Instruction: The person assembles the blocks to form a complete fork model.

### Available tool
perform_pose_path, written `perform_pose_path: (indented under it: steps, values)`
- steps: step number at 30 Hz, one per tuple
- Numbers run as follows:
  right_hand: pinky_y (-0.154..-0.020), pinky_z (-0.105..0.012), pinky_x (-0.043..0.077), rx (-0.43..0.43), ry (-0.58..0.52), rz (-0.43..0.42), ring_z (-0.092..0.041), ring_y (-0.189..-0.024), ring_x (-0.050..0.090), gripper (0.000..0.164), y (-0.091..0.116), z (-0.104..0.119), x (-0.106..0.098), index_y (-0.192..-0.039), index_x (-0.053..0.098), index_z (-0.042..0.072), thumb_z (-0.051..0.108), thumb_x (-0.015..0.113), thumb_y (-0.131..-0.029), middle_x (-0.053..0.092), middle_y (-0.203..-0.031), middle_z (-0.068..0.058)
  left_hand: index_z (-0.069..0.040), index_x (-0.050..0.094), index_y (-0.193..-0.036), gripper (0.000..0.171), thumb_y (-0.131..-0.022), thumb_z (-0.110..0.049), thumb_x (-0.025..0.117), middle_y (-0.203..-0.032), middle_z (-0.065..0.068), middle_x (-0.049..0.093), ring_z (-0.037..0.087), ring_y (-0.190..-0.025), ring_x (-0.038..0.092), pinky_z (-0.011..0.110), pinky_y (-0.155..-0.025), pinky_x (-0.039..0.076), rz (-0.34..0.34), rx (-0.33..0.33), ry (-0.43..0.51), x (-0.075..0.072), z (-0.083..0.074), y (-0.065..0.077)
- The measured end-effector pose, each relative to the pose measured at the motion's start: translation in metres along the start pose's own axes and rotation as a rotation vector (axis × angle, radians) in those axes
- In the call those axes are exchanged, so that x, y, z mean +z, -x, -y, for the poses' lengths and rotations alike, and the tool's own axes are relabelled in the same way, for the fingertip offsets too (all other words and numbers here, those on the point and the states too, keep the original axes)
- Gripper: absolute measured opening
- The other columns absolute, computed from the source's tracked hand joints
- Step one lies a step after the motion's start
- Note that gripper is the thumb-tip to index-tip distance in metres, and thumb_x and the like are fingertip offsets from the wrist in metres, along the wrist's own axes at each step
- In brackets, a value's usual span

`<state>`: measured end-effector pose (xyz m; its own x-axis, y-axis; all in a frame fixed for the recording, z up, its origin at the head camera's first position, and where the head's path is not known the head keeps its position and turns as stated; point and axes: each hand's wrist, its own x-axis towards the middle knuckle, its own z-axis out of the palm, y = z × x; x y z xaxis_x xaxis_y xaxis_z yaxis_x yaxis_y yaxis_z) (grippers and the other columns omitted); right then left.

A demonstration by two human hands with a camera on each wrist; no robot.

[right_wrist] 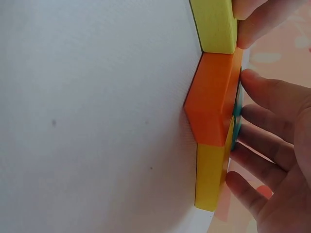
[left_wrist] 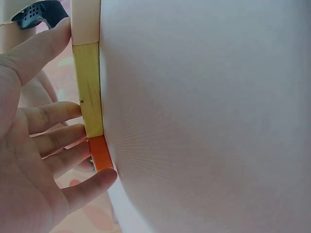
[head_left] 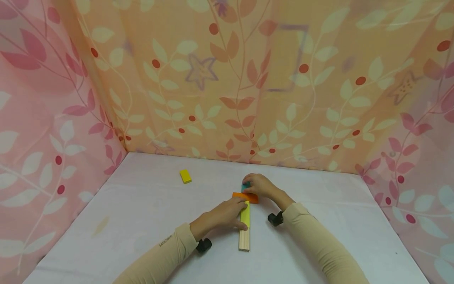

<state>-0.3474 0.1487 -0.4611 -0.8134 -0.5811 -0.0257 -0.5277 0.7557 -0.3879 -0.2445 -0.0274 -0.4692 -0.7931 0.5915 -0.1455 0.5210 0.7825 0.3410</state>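
A light yellow block lies end to end with a pale wooden block on the table. Across its far end sits an orange block. My left hand rests along the left side of this row, fingers fairly straight, thumb at the pale wooden block; in the left wrist view its little finger touches the orange block. My right hand pinches a teal block beyond the orange one. A deeper yellow block abuts the orange block in the right wrist view. The fingers partly hide the teal block.
A separate yellow block lies farther back on the left of the white-covered table. Patterned curtains enclose the back and sides. Dark wrist cameras hang beneath both sleeves, close to the tabletop.
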Motion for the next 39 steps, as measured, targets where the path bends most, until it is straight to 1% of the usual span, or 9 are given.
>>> perform_pose_path:
  steps: [5,13,23,27,33,39]
  values:
    - [-0.102,-0.047,0.047,-0.012,-0.005,-0.017,-0.030,-0.115,0.060,0.031,0.0013,-0.0008,0.0017,-0.110,0.072,0.004,0.024,0.073,-0.087,0.067,-0.121,-0.012,-0.011,0.054,-0.137,0.074,-0.079,-0.052,0.076,-0.149,0.005,0.045,0.019,-0.131,0.049,0.038,-0.106,0.046,0.007,-0.004,0.008,-0.0001,-0.0002,-0.0003]
    - [-0.106,-0.048,0.044,0.047,-0.054,-0.032,-0.032,-0.121,0.058,0.032,0.0032,-0.0002,0.0042,-0.113,0.071,0.004,0.023,0.072,-0.088,0.066,-0.125,-0.012,-0.012,0.054,-0.137,0.074,-0.079,-0.053,0.075,-0.149,0.005,0.045,0.019,-0.131,0.048,0.039,-0.105,0.046,0.013,-0.012,0.003,-0.0011,-0.0016,0.0002]
    - [-0.103,-0.048,0.046,0.091,-0.099,-0.039,-0.031,-0.117,0.060,0.029,0.0049,0.0012,0.0061,-0.114,0.071,0.006,0.020,0.071,-0.089,0.065,-0.127,-0.011,-0.012,0.054,-0.137,0.074,-0.078,-0.053,0.076,-0.149,0.005,0.045,0.019,-0.132,0.047,0.040,-0.105,0.046,0.012,-0.020,0.011,-0.0012,-0.0010,-0.0002]
    - [-0.104,-0.048,0.045,0.089,-0.107,-0.041,-0.031,-0.119,0.059,0.030,0.0045,-0.0008,0.0077,-0.114,0.071,0.006,0.021,0.072,-0.088,0.065,-0.128,-0.011,-0.012,0.055,-0.136,0.074,-0.078,-0.053,0.075,-0.148,0.005,0.045,0.019,-0.131,0.048,0.040,-0.105,0.046,0.016,-0.023,0.010,-0.0013,-0.0012,-0.0003]
    - [-0.107,-0.050,0.042,0.065,-0.098,-0.058,-0.033,-0.124,0.055,0.030,0.0061,-0.0027,0.0090,-0.113,0.072,0.006,0.022,0.072,-0.088,0.062,-0.131,-0.012,-0.012,0.056,-0.135,0.073,-0.078,-0.054,0.075,-0.145,0.003,0.048,0.018,-0.128,0.048,0.038,-0.106,0.045,0.018,-0.027,-0.003,-0.0020,-0.0025,-0.0004]
    - [-0.107,-0.050,0.043,0.020,-0.062,-0.071,-0.033,-0.120,0.056,0.027,0.0072,-0.0007,0.0070,-0.109,0.073,0.006,0.022,0.072,-0.088,0.063,-0.127,-0.012,-0.011,0.057,-0.133,0.072,-0.078,-0.054,0.076,-0.143,0.004,0.049,0.018,-0.126,0.050,0.035,-0.104,0.047,-0.006,-0.005,-0.038,-0.0021,-0.0026,-0.0003]
